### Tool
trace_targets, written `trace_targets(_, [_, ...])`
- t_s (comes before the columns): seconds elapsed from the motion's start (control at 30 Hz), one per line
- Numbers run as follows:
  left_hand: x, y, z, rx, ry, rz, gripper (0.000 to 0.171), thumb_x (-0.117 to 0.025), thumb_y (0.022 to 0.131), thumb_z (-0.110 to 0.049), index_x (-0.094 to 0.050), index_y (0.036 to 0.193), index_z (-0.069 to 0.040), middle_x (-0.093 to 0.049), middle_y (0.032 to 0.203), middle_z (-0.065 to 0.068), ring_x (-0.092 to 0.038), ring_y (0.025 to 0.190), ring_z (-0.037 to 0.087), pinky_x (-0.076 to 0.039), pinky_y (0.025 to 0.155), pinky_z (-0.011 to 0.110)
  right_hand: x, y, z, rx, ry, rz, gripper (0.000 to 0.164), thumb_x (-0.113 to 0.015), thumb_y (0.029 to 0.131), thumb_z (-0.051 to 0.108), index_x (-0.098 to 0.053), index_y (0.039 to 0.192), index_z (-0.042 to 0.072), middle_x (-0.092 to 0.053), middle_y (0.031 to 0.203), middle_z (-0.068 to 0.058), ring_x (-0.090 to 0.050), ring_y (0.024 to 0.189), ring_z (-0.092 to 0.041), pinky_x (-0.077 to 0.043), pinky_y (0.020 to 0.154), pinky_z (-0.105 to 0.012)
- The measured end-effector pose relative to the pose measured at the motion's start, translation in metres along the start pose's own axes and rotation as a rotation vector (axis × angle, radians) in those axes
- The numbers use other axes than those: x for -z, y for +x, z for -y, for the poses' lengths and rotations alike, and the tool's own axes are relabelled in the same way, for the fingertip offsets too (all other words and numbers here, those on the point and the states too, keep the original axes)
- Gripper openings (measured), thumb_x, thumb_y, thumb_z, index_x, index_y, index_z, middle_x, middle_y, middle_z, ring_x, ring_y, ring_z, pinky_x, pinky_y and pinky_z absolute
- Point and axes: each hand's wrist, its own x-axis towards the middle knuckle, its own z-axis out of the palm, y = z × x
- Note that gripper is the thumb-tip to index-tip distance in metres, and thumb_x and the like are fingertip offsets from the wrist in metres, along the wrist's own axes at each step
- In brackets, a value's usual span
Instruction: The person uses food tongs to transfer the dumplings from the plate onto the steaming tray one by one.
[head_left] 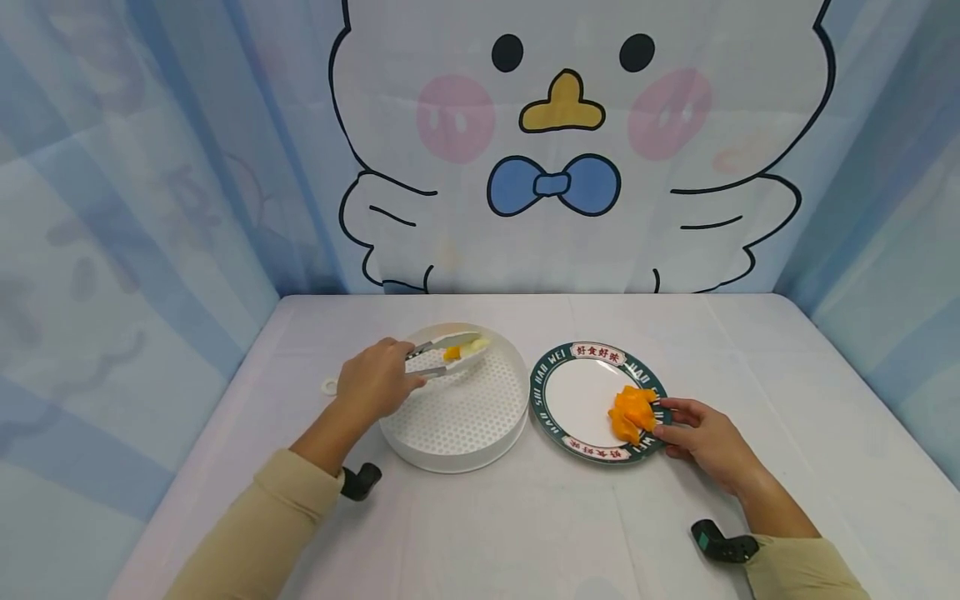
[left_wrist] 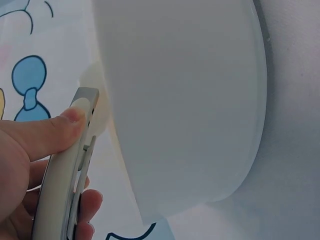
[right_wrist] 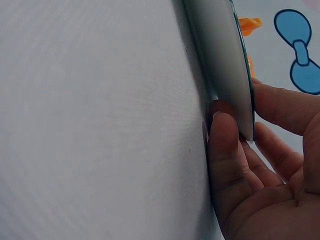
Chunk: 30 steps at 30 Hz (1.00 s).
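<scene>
My left hand [head_left: 377, 379] grips a pair of tongs [head_left: 429, 347] with pale handles. In the left wrist view, the thumb presses along one handle and the fingers curl under the other. The tongs' far end lies over a round white steamer basket [head_left: 465, 414] with a dotted floor, and a small orange and pale-yellow piece [head_left: 452, 353] shows between the arms. On the right, my right hand [head_left: 705, 437] pinches the rim of a green-edged white plate [head_left: 577, 400]. Near that rim sits a bright orange, lobed soft-looking piece [head_left: 632, 412].
The basket and plate stand side by side, almost touching, on a white-covered table [head_left: 570, 533]. A small pale loop [head_left: 329, 387] sticks out at the basket's left, partly behind the left hand. A printed curtain [head_left: 555, 242] hangs behind the table.
</scene>
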Motion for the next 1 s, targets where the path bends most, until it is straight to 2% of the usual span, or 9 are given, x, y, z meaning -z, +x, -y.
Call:
trace_targets(0.37, [0.000,-0.003,-0.002,0.018,0.020,-0.012,0.061,-0.080,0.087,-0.035,-0.060,0.136,-0.005,-0.061,0.131,0.017,-0.063,0.106,0.032,-0.055,0.079,0.045,0.000,0.001,0.001,0.000,-0.004,-0.002,0.068,-0.070,0.096,0.020,-0.035,0.149,-0.006,-0.033,0.145,-0.036,-0.059,0.098,-0.026,-0.055,0.076,-0.024])
trace_targets(0.63, [0.009,-0.008,-0.006,-0.006,-0.030,-0.053,0.064,-0.080,0.086,-0.037,-0.059,0.138,-0.006,-0.058,0.136,0.016,-0.061,0.114,0.033,-0.055,0.082,0.047,0.000,0.000,-0.002,0.000,-0.003,0.001,0.069,-0.071,0.095,0.021,-0.036,0.148,-0.006,-0.034,0.145,-0.036,-0.059,0.098,-0.025,-0.055,0.077,-0.024])
trace_targets(0.83, [0.019,-0.015,-0.024,-0.056,-0.085,-0.023,0.063,-0.079,0.087,-0.039,-0.058,0.140,-0.010,-0.059,0.137,0.013,-0.061,0.114,0.031,-0.055,0.079,0.047,0.001,0.000,-0.003,0.009,0.008,0.004,0.069,-0.071,0.095,0.021,-0.036,0.148,-0.006,-0.034,0.144,-0.036,-0.058,0.100,-0.026,-0.056,0.077,-0.024])
trace_targets(1.0, [0.017,-0.020,-0.045,-0.111,-0.071,-0.013,0.063,-0.080,0.086,-0.040,-0.060,0.139,-0.012,-0.060,0.135,0.010,-0.064,0.109,0.027,-0.055,0.078,0.043,0.001,0.001,-0.002,0.009,0.000,0.001,0.068,-0.070,0.096,0.021,-0.036,0.148,-0.006,-0.033,0.145,-0.036,-0.058,0.102,-0.027,-0.055,0.078,-0.024])
